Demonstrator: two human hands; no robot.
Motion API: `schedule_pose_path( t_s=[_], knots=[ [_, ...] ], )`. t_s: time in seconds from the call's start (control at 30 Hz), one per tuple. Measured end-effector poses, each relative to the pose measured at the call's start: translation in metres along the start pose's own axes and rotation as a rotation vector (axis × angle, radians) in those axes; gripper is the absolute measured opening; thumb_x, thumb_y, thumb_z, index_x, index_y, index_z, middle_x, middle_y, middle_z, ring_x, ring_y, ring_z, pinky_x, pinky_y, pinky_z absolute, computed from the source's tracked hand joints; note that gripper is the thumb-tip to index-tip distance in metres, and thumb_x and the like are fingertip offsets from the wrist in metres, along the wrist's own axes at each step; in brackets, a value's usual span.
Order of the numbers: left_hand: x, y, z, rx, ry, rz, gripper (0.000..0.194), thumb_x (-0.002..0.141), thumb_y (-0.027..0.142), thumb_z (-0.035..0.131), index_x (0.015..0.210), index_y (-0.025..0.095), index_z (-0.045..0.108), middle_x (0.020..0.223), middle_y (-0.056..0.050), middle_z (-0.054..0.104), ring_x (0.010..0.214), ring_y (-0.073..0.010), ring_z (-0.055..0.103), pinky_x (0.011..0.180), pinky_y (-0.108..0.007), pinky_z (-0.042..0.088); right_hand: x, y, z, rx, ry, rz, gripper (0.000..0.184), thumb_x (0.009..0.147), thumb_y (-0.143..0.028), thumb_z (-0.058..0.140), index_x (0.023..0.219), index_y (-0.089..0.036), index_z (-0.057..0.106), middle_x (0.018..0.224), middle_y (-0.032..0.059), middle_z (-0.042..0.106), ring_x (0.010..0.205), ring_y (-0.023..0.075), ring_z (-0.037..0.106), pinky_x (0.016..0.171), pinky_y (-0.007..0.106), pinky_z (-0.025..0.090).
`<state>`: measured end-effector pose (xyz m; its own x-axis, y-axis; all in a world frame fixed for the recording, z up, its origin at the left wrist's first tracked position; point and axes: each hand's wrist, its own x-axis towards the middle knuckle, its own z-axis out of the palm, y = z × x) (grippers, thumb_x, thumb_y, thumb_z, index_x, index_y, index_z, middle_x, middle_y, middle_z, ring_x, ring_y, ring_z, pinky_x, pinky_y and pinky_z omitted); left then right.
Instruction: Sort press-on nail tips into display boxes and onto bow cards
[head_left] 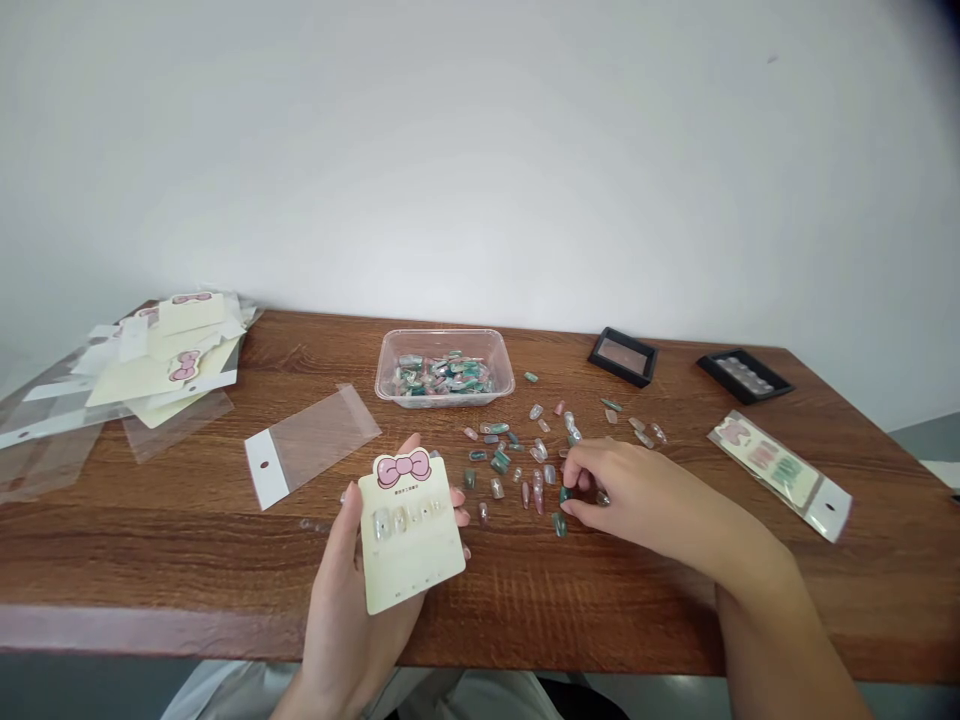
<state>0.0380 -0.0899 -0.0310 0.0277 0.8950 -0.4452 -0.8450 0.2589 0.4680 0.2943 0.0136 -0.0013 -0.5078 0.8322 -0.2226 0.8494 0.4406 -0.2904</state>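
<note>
My left hand holds up a cream display card with a pink bow at its top. A row of several pale press-on nails runs across the card. Over the loose nails on the table, my right hand has thumb and forefinger closed on a dark green press-on nail. Another green nail lies just below those fingertips. Loose pink, clear and green nails are scattered between the two hands; my right hand covers some of them.
Behind the loose nails stands a clear plastic tub filled with more nails. A clear bag lies to the left, beyond it a pile of cards and bags. Two black cases and a packed card are at the right.
</note>
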Motion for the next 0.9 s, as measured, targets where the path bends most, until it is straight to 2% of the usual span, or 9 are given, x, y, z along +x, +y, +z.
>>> schedule_pose_path(
  t_s=[0.2,0.3,0.4,0.6,0.73,0.9],
  knots=[
    [0.002,-0.003,-0.004,-0.005,-0.028,0.016,0.064,0.102,0.054,0.043,0.16,0.029,0.034,0.118,-0.015,0.075,0.099,-0.0282,0.074,0.085,-0.04,0.058,-0.002,-0.007,0.001,-0.098,0.065,-0.057,0.01,0.083,-0.012,0.063,0.081,-0.022,0.062,0.087,0.0023,0.07,0.08,0.0226,0.064,0.069,0.032,0.046],
    [0.001,-0.005,-0.004,-0.034,-0.01,0.054,0.064,0.099,0.056,0.048,0.158,0.033,0.037,0.12,-0.012,0.074,0.102,-0.0291,0.073,0.088,-0.042,0.058,-0.002,-0.008,0.0,-0.091,0.075,-0.085,0.01,0.084,-0.014,0.064,0.079,-0.023,0.062,0.083,0.0017,0.069,0.077,0.0218,0.063,0.067,0.032,0.045],
    [-0.002,-0.005,0.0,-0.048,0.025,0.067,0.063,0.1,0.058,0.046,0.158,0.035,0.035,0.123,-0.011,0.073,0.105,-0.0282,0.072,0.091,-0.042,0.056,-0.002,-0.012,-0.002,-0.032,0.078,-0.141,0.009,0.086,-0.017,0.066,0.081,-0.024,0.064,0.08,-0.0003,0.067,0.076,0.0206,0.062,0.068,0.032,0.046],
    [-0.004,-0.017,0.007,-0.038,-0.034,0.043,0.066,0.102,0.061,0.038,0.16,0.029,0.031,0.11,-0.012,0.074,0.096,-0.0265,0.071,0.085,-0.042,0.056,-0.006,-0.038,-0.002,0.117,0.167,-0.415,0.008,0.091,-0.018,0.065,0.093,-0.025,0.068,0.086,-0.0014,0.071,0.08,0.018,0.065,0.075,0.032,0.049],
    [0.003,-0.033,0.004,-0.04,-0.127,0.065,0.074,0.097,0.067,0.045,0.159,0.029,0.033,0.104,-0.009,0.072,0.093,-0.0265,0.068,0.091,-0.043,0.052,-0.009,-0.055,0.004,0.254,0.228,-0.59,0.01,0.092,-0.018,0.065,0.099,-0.025,0.068,0.089,-0.0015,0.074,0.08,0.0148,0.068,0.078,0.029,0.052],
    [0.011,-0.044,0.005,-0.037,-0.174,0.085,0.076,0.093,0.07,0.05,0.156,0.029,0.037,0.097,-0.007,0.069,0.089,-0.0257,0.067,0.092,-0.045,0.051,-0.006,-0.067,0.014,0.231,0.406,-0.715,0.01,0.093,-0.015,0.064,0.099,-0.022,0.067,0.087,-0.0004,0.074,0.076,0.0144,0.068,0.079,0.031,0.053]
  ],
)
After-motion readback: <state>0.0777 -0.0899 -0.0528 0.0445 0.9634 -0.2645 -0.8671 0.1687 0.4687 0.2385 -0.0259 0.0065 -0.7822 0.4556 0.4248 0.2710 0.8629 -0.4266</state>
